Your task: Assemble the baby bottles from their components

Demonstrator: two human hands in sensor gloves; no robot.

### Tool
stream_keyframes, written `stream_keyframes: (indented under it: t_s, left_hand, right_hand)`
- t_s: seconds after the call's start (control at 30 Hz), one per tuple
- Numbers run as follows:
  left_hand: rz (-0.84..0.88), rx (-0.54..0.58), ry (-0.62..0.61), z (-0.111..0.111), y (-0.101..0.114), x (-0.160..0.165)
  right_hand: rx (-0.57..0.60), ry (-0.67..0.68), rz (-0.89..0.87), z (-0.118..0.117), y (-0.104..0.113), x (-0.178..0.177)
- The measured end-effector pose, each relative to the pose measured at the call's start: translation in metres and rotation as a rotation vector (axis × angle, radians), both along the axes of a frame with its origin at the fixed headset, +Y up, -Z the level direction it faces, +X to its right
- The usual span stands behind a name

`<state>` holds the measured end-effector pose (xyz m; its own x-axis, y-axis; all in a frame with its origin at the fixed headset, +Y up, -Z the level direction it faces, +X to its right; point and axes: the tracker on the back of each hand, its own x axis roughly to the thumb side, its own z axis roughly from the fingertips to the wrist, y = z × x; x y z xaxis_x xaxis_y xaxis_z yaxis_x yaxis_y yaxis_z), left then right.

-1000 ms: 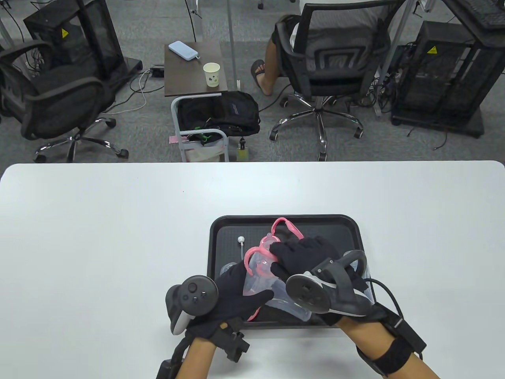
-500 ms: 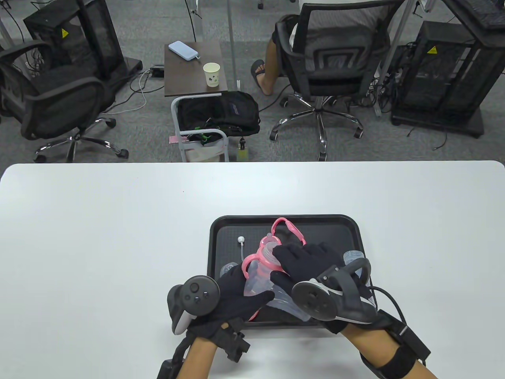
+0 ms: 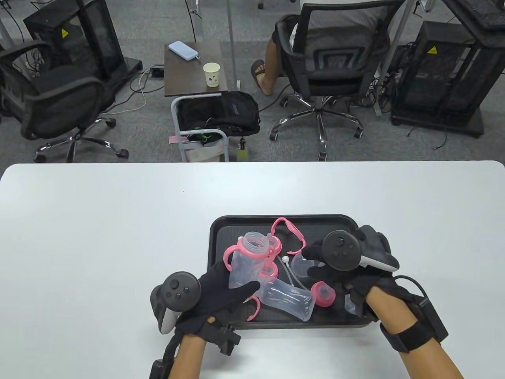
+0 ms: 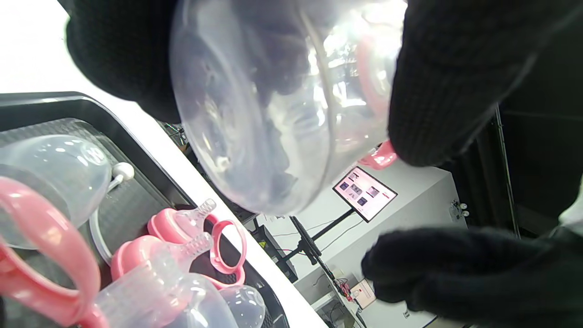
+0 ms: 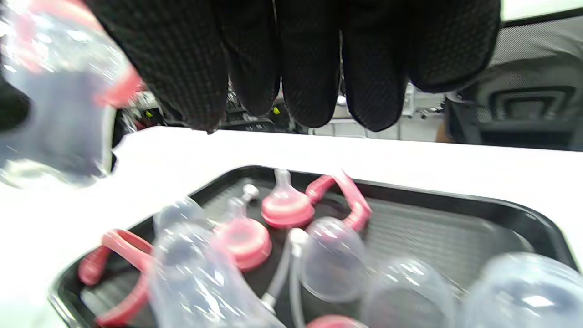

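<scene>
While the left hand (image 3: 221, 288) grips a clear bottle body with a pink handle ring (image 3: 246, 262), raised above the black tray (image 3: 215, 237) at lower centre, the right hand (image 3: 335, 268) hovers over the tray's right half, fingers (image 5: 314, 68) extended side by side, holding nothing. A second bottle body (image 3: 286, 298) lies below on the tray.

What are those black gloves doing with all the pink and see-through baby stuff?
Someone in sensor gloves is putting baby bottles together. The left hand holds up a clear bottle with a pink handle ring, its mouth open with no teat on yet. The right hand hovers over the black tray, fingers spread and holding nothing. In the tray lie another clear bottle on its side, pink teat collars, a loose pink handle ring, clear caps and thin straws.
</scene>
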<state>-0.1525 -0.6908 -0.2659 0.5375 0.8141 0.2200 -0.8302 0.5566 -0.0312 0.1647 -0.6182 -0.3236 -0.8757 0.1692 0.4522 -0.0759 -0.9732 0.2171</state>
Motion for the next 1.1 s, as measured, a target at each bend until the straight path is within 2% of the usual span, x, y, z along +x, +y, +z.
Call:
stream_keyframes:
  t_s: [0.2,0.6,0.7,0.97,1.1]
  left_hand:
    - [-0.013,-0.020,0.014,-0.003,-0.003,-0.005]
    - [-0.029,-0.036,0.007,-0.004,-0.004,-0.005]
    - [-0.036,-0.036,0.005,-0.004,-0.004,-0.004]
    - [-0.054,-0.044,-0.004,-0.005,-0.005,-0.002]
    - [-0.057,-0.046,-0.004,-0.005,-0.005,-0.002]
  right_hand:
    - [-0.027,-0.017,0.078,-0.006,-0.027,0.019]
    - [0.023,0.099,0.321,0.007,-0.067,0.003]
    - [0.079,0.114,0.405,0.011,-0.074,-0.001]
    - [0.071,0.128,0.412,0.011,-0.090,-0.006]
    - [0.102,0.143,0.411,0.011,-0.092,-0.008]
